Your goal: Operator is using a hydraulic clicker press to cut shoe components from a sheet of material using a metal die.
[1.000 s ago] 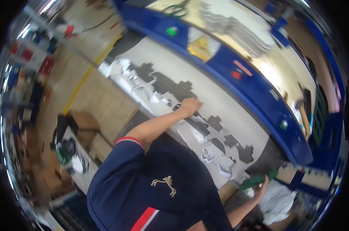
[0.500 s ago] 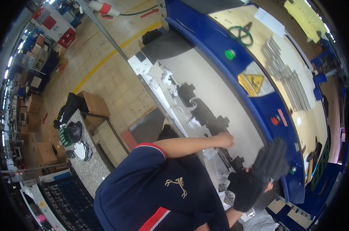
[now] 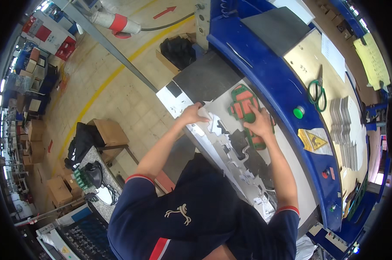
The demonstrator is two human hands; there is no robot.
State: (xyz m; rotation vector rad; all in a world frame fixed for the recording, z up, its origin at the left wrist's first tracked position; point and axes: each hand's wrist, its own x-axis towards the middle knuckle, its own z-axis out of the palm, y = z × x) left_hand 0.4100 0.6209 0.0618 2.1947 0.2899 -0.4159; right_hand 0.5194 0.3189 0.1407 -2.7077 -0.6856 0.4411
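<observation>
My right hand [image 3: 261, 123] grips a cutting die [image 3: 243, 97] with a green outline and orange-red inside, thumb and fingers spread across its top. The die lies on the pale work surface [image 3: 287, 162] of a blue machine. At the table's near-left edge my left hand [image 3: 192, 115] rests beside the white sheet [image 3: 217, 125] with cut-out edges, thumb and fingers apart. Its fingertips are partly hidden. Dark cut-out gaps or pieces [image 3: 243, 145] run along the sheet between my arms; I cannot tell which they are.
A blue machine beam [image 3: 276, 78] with a green button [image 3: 299, 112] curves along the right. Behind it, scissors [image 3: 318, 93] and stacked grey shaped pieces [image 3: 345, 132] lie on a board. A metal post [image 3: 113, 50] slants at the left. A box of black pieces [image 3: 177, 52] stands on the floor.
My left hand has moved away to the sheet's far-left end. My right hand has gone from the dark ribbed thing near the front to the cutting die. The view has shifted.
</observation>
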